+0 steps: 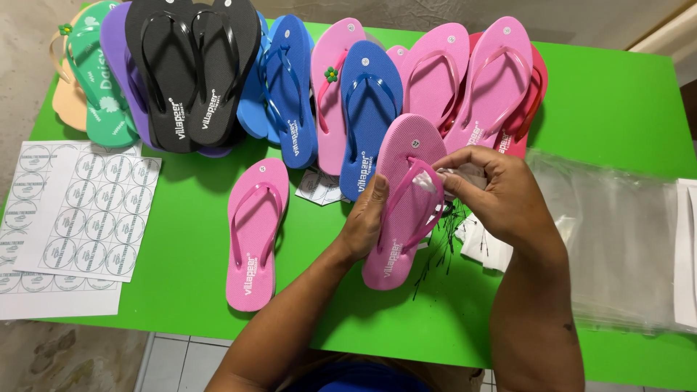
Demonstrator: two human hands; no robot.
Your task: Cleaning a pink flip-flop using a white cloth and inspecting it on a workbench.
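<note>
— Green bench [617, 109] is holding lots of flip-flops. Where is the pink flip-flop [406, 203]?
— Left hand [367, 218] is gripping its side; right hand [490, 192] is pinching its strap [414, 181].

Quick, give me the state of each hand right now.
Left hand: closed on the edge of the pink flip-flop, holding it up.
Right hand: fingers pinched on a small white tag at the flip-flop's strap.
</note>
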